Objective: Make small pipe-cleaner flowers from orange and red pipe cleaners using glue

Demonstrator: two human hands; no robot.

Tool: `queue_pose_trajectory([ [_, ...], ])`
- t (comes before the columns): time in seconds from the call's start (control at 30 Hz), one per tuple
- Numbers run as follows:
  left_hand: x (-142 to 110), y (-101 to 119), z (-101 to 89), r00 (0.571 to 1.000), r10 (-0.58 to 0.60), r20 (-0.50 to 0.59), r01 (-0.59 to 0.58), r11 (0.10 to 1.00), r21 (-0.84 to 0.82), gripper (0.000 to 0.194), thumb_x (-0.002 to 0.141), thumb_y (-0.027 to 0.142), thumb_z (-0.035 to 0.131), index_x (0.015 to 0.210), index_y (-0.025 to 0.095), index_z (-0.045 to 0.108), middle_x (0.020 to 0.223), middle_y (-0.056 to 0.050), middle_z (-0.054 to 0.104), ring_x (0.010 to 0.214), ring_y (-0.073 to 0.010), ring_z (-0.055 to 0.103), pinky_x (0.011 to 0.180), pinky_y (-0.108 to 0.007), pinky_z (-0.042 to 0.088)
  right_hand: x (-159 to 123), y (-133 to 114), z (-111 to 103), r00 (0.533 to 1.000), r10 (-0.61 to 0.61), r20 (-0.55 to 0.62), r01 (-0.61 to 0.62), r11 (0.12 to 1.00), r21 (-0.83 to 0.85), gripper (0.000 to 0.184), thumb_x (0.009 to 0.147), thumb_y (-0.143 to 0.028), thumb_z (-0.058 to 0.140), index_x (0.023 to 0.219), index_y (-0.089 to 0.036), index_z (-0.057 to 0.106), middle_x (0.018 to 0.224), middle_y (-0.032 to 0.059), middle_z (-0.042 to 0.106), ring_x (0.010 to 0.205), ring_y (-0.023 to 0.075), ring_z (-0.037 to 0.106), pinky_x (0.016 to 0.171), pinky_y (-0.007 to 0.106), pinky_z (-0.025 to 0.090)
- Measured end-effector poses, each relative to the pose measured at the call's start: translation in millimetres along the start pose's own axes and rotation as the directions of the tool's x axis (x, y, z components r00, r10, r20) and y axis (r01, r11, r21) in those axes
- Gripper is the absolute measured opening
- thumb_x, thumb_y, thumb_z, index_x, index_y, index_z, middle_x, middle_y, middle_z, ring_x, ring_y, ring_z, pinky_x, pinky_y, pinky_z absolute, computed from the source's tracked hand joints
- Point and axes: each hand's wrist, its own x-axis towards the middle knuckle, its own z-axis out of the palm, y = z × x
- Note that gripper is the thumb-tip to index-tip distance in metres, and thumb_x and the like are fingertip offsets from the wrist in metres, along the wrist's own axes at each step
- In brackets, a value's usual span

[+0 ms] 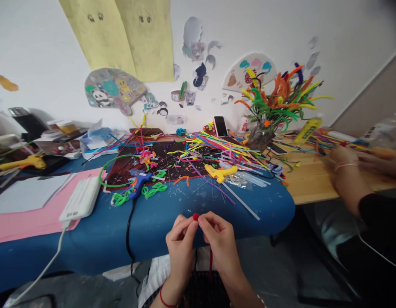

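Note:
Between my fingertips is a red pipe cleaner (196, 217), its end bunched into a small coil or ball. My left hand (180, 239) pinches it from the left side with thumb and forefinger. From the right, my right hand (219, 235) pinches the same piece, and a red length hangs down below that palm. Both hands are in front of the blue table edge. Nearest on the table are a yellow glue gun (221, 173), a blue glue gun (140, 182) and green looped pipe cleaners (155, 189).
Loose coloured pipe cleaners (214, 147) lie across a dark mat (121, 164). A white power bank (81, 199) with a cable sits left. A vase (260, 136) of pipe-cleaner flowers stands at the back right. Another person's hand (344, 160) works at the wooden table (303, 184).

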Motion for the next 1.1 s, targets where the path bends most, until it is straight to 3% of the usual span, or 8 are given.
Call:
queue_pose_trajectory([
  [0.17,5,13,-10.2,0.961,0.23,0.156,-0.257,0.949,0.181,0.009,0.079,0.019,0.071,0.082,0.023,0.078,0.061,0.003,0.049,0.059,-0.011,0.045,0.053,-0.023,0.037,1,-5,-6,0.991,-0.119,0.065,0.13,0.968,-0.214,0.02,0.081,-0.033,0.061,0.069,-0.017,0.066,0.065,0.0015,0.058,0.059,0.0134,0.049,0.055,0.025,0.041],
  [0.33,10,23,-18.7,0.886,0.388,0.253,-0.456,0.828,0.327,0.015,0.079,0.015,0.07,0.088,0.024,0.078,0.069,0.0,0.053,0.065,-0.0132,0.051,0.057,-0.025,0.042,0,-9,-10,0.986,-0.077,0.151,0.105,0.977,-0.185,0.02,0.083,-0.033,0.058,0.072,-0.017,0.064,0.067,0.0017,0.06,0.06,0.0135,0.052,0.056,0.025,0.043],
  [0.4,13,31,-21.8,0.864,0.378,0.333,-0.485,0.804,0.344,0.012,0.079,0.016,0.069,0.084,0.022,0.078,0.071,-0.001,0.054,0.067,-0.0141,0.052,0.057,-0.025,0.043,-1,-11,-12,0.979,-0.12,0.163,0.155,0.962,-0.223,0.018,0.082,-0.029,0.058,0.069,-0.017,0.061,0.064,-0.0001,0.055,0.056,0.0118,0.048,0.052,0.023,0.04],
  [0.57,28,58,-25.0,0.876,0.072,0.476,-0.283,0.877,0.387,0.011,0.08,0.021,0.067,0.072,0.017,0.072,0.071,-0.003,0.063,0.064,-0.0145,0.058,0.055,-0.023,0.044,-2,-20,-17,0.92,-0.277,0.276,0.376,0.82,-0.431,0.014,0.08,-0.018,0.057,0.067,-0.017,0.062,0.062,-0.0013,0.053,0.053,0.0101,0.043,0.046,0.022,0.032],
  [0.77,36,65,-27.2,0.845,-0.194,0.499,-0.083,0.873,0.48,0.013,0.082,0.029,0.065,0.081,0.017,0.07,0.063,-0.001,0.068,0.056,-0.0136,0.06,0.054,-0.023,0.047,10,-34,-27,0.886,-0.256,0.386,0.434,0.749,-0.501,0.014,0.086,-0.02,0.058,0.079,-0.02,0.07,0.067,-0.0002,0.06,0.057,0.0113,0.053,0.05,0.023,0.038],
  [0.97,32,48,-22.2,0.819,-0.299,0.49,0.086,0.908,0.411,0.021,0.083,0.035,0.063,0.081,0.015,0.067,0.061,-0.003,0.067,0.054,-0.0144,0.06,0.051,-0.024,0.048,21,-40,-31,0.851,-0.289,0.438,0.512,0.64,-0.573,0.014,0.087,-0.016,0.058,0.08,-0.021,0.069,0.074,0.001,0.062,0.065,0.0137,0.059,0.06,0.025,0.046],
  [1.1,29,44,-17.5,0.829,-0.291,0.477,0.046,0.886,0.462,0.022,0.085,0.035,0.059,0.08,0.015,0.066,0.061,-0.003,0.066,0.054,-0.0145,0.059,0.051,-0.024,0.047,27,-38,-32,0.835,-0.289,0.469,0.539,0.601,-0.59,0.017,0.089,-0.013,0.054,0.08,-0.02,0.066,0.078,0.0019,0.062,0.071,0.015,0.062,0.066,0.026,0.047],
])
